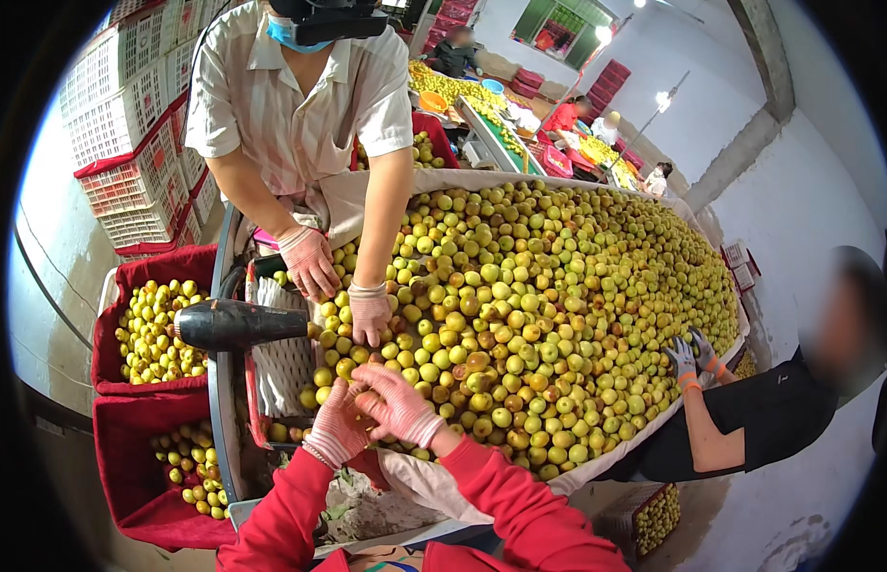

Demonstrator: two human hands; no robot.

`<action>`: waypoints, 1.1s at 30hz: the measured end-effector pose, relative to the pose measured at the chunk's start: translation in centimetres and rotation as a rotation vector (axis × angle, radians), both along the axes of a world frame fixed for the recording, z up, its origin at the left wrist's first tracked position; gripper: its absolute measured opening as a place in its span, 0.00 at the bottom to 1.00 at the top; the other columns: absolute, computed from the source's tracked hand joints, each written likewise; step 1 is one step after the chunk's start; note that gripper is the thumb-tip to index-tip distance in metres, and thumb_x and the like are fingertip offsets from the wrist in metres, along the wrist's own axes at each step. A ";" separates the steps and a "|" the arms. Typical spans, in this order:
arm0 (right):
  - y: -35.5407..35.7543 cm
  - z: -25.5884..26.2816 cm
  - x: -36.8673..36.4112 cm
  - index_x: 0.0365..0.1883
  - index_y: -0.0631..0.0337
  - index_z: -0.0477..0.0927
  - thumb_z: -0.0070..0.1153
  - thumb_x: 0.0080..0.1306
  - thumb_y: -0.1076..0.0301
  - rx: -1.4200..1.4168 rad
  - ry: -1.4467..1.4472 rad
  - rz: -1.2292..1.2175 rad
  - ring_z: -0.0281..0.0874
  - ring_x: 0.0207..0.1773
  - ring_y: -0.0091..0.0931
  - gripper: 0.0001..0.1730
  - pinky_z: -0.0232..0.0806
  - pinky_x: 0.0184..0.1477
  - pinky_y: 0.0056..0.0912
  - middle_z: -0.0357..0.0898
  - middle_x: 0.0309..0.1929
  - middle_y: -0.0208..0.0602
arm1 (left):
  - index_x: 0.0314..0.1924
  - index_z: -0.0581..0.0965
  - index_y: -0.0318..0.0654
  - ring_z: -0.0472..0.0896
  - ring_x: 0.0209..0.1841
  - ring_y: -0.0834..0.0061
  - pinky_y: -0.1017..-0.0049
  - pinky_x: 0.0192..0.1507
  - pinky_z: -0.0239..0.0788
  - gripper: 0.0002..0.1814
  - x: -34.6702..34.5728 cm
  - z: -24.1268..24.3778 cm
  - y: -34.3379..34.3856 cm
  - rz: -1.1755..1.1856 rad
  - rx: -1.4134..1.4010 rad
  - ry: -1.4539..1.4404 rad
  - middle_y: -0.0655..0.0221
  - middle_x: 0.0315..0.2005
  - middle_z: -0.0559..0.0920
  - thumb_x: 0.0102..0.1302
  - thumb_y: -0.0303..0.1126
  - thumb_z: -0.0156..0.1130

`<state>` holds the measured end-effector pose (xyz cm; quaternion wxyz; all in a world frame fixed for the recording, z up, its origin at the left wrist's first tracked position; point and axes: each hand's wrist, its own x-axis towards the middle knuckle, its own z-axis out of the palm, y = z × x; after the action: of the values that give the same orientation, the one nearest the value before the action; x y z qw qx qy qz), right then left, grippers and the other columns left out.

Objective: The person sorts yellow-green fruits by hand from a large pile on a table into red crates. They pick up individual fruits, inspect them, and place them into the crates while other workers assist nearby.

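My left hand [339,423] and my right hand [400,405], both in pink-and-white striped knit gloves, meet over the near left end of a heap of green-yellow jujubes [529,307]. Their fingers are curled towards each other. Whether a fruit is between them is hidden. The heap lies on a large table lined with pale cloth [415,475]. Left of my hands is a bundle of white foam netting [275,357] in a red-edged holder. Above the netting, a black hair dryer [239,325] points its nozzle towards the fruit.
Across the table, a co-worker's gloved hands [370,311] touch the fruit. Another person's grey-gloved hands [690,357] reach in from the right. Two red-lined crates [121,465] with jujubes stand at the left, below stacked white crates [125,107]. A metal rim [222,400] separates them from the table.
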<state>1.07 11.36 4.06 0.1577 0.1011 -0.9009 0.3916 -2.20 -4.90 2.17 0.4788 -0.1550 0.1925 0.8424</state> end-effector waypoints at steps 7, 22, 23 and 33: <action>12.8 -0.1 -6.5 0.63 0.49 0.71 0.57 0.62 0.54 0.804 -0.413 -0.553 0.55 0.74 0.33 0.31 0.54 0.70 0.46 0.61 0.72 0.33 | 0.52 0.75 0.42 0.80 0.41 0.64 0.68 0.37 0.82 0.20 -1.0 -3.8 -0.4 0.088 0.103 0.022 0.63 0.44 0.78 0.64 0.36 0.70; 11.2 2.3 -0.6 0.48 0.52 0.82 0.45 0.71 0.62 1.260 -0.624 -0.128 0.75 0.58 0.33 0.15 0.70 0.54 0.43 0.82 0.50 0.33 | 0.49 0.78 0.42 0.82 0.44 0.67 0.67 0.41 0.84 0.15 -0.8 -3.0 -0.6 0.000 0.159 0.049 0.64 0.45 0.81 0.66 0.37 0.68; 11.7 0.5 -0.1 0.50 0.53 0.79 0.45 0.71 0.63 1.273 -0.529 -0.194 0.74 0.58 0.32 0.14 0.68 0.52 0.42 0.81 0.50 0.33 | 0.49 0.78 0.42 0.82 0.44 0.66 0.67 0.41 0.84 0.15 -0.7 -3.2 -0.5 -0.008 0.175 0.054 0.64 0.45 0.81 0.65 0.37 0.68; 9.7 -1.5 0.2 0.60 0.53 0.71 0.44 0.72 0.64 1.278 -0.719 -0.199 0.84 0.47 0.34 0.18 0.68 0.40 0.45 0.83 0.44 0.38 | 0.45 0.79 0.41 0.81 0.44 0.64 0.67 0.39 0.83 0.12 -0.9 -3.3 -0.6 0.020 0.178 0.042 0.62 0.44 0.81 0.66 0.36 0.67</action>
<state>1.28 21.07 2.59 -0.2017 -0.0436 -0.9542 -0.2164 -3.05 -5.54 -1.13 0.4782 -0.0958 0.1253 0.8640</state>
